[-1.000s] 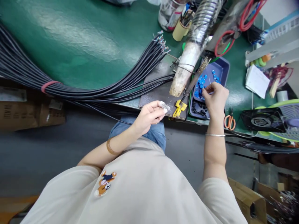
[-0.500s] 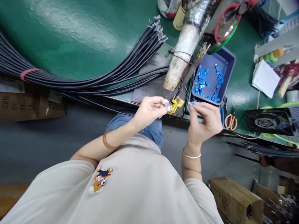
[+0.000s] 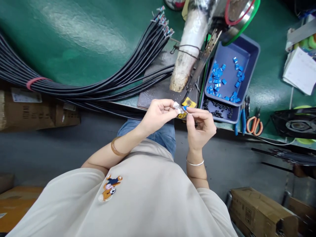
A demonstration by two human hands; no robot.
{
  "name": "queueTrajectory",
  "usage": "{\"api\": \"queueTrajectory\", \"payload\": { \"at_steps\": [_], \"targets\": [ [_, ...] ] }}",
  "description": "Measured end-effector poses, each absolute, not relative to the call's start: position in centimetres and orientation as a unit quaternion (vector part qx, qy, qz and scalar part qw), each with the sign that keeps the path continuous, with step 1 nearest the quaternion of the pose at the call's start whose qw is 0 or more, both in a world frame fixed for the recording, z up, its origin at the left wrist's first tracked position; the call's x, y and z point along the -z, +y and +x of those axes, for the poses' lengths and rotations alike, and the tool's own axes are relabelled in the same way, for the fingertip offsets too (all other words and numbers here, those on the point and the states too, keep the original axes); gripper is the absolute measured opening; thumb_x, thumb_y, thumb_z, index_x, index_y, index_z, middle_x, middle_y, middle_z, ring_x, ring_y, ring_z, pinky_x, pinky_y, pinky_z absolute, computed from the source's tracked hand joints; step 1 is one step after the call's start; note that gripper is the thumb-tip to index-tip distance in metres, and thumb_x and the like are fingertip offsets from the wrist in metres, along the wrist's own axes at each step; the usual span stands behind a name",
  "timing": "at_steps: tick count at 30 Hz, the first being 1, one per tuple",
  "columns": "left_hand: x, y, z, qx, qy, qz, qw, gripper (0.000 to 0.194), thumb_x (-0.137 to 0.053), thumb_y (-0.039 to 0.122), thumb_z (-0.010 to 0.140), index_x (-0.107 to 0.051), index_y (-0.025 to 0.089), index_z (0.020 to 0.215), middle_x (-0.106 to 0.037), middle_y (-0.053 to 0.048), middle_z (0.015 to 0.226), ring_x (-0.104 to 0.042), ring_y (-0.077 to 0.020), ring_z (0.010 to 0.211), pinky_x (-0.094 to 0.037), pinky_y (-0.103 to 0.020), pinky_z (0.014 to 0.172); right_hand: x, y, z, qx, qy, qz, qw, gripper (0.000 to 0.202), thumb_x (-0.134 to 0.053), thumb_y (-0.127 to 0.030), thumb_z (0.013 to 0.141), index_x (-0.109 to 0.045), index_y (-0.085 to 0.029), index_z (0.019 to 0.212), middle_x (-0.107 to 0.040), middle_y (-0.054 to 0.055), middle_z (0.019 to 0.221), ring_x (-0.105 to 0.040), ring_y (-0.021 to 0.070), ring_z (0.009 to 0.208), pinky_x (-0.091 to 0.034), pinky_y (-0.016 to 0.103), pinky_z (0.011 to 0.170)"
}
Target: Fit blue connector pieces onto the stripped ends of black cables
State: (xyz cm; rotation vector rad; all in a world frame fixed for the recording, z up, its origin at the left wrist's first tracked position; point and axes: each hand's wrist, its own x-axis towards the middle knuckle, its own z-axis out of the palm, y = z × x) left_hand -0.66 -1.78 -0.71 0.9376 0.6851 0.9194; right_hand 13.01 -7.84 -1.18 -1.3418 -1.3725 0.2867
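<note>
A small blue piece sits pinched in the right hand, meeting a clear connector gripped by the left hand — both raised off the bench edge for close fitting. Behind: the blue tray of spare pieces — and black cables.

Two hands, one blue tray, one pair of scissors

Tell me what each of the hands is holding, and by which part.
Left hand: small clear plug, pinched at its rear end between fingertips. Right hand: tiny blue piece, pinched at its near end and brought against the plug.
</note>
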Motion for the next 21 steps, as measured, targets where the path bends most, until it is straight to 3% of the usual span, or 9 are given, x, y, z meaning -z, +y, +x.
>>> {"api": "queueTrajectory", "payload": {
  "at_steps": [10, 21],
  "targets": [
    [0.7, -1.3, -0.5, -0.425, 0.326, 0.421, 0.732, 0.013, -0.068, 0.012, 0.071, -0.059, 0.011, 0.061, -0.045, 0.006, 0.051, -0.033, -0.0006, 0.045, -0.026, -0.016, 0.043, 1.4, -7.2, 13.3, 0.002, -0.672, -0.538, 0.510, 0.020, -0.068, -0.004, 0.078, -0.063, -0.021, 0.087, -0.075, 0.001, 0.095, -0.072, 0.0137, 0.088, -0.059, 0.029, 0.079],
    [0.6, -0.7, 0.0, -0.438, 0.336, 0.408, 0.727, 0.012, -0.072, 0.015, 0.069, -0.062, 0.012, 0.064, -0.047, 0.007, 0.053, -0.036, -0.0005, 0.045, -0.032, -0.014, 0.044, 1.5, -6.3, 13.7, 0.080, -0.701, -0.537, 0.462, 0.015, -0.064, -0.011, 0.084, -0.059, -0.023, 0.090, -0.075, 0.001, 0.098, -0.073, 0.0149, 0.088, -0.060, 0.032, 0.078]
  ]
}}
